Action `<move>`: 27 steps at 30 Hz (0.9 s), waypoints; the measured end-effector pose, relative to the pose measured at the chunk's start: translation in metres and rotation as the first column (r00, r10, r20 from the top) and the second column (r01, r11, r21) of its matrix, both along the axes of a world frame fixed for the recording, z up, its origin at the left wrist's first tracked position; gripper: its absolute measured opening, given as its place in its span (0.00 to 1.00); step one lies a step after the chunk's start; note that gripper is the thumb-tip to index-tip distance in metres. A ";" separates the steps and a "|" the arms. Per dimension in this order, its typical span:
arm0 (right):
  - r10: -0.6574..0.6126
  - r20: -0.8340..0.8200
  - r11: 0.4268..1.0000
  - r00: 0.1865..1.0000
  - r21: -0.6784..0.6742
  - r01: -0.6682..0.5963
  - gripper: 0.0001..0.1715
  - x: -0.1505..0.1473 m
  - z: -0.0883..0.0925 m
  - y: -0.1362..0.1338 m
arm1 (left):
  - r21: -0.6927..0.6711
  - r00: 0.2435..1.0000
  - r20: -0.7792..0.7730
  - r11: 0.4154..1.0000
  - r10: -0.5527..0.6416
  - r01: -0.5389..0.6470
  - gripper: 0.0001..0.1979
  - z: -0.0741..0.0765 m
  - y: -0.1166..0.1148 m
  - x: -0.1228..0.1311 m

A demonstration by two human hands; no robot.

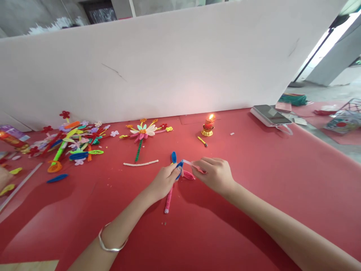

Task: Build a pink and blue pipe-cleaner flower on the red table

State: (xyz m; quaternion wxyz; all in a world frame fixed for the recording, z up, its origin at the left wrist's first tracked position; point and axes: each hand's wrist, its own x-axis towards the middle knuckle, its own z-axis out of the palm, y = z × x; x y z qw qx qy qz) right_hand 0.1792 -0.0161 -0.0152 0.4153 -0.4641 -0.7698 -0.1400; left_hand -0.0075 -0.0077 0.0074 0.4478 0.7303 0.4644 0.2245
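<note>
Pink stem (168, 201), likely light, soft and bendable, lies centre of the bench (254, 195); left hand (165, 181) fingers pinch its blue loop (179, 168), probably the best hold; right hand (216, 175) fingers pinch a pale strip (188, 162)

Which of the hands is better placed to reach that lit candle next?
Likely the right. The right hand lies nearer the candle and pinches only a pale strip; the left hand grips the blue petals and pink stem.
</note>
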 end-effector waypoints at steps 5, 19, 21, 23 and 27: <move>-0.062 0.149 0.998 0.987 0.024 0.059 0.18 0.008 -0.003 0.008 | 0.037 1.000 -0.006 0.999 -0.018 0.019 0.17 0.003 -0.001 -0.002; -0.270 -0.880 0.743 0.391 -0.449 -0.497 0.15 0.019 -0.010 0.035 | -0.094 0.911 0.287 0.955 0.297 -0.281 0.23 -0.002 0.034 -0.029; -0.301 -0.934 0.715 0.193 -0.355 -0.603 0.19 0.011 -0.002 0.029 | -0.121 0.881 0.380 0.960 0.281 -0.254 0.20 -0.001 0.028 -0.020; -0.335 -0.938 0.614 0.088 -0.288 -0.734 0.23 0.003 0.006 0.020 | -0.137 0.847 0.475 0.971 0.238 -0.196 0.16 0.000 0.020 -0.011; -0.450 -0.889 0.270 0.082 -0.223 -0.937 0.25 -0.010 0.017 0.003 | -0.182 0.796 0.582 0.981 0.168 -0.075 0.09 0.003 0.005 0.002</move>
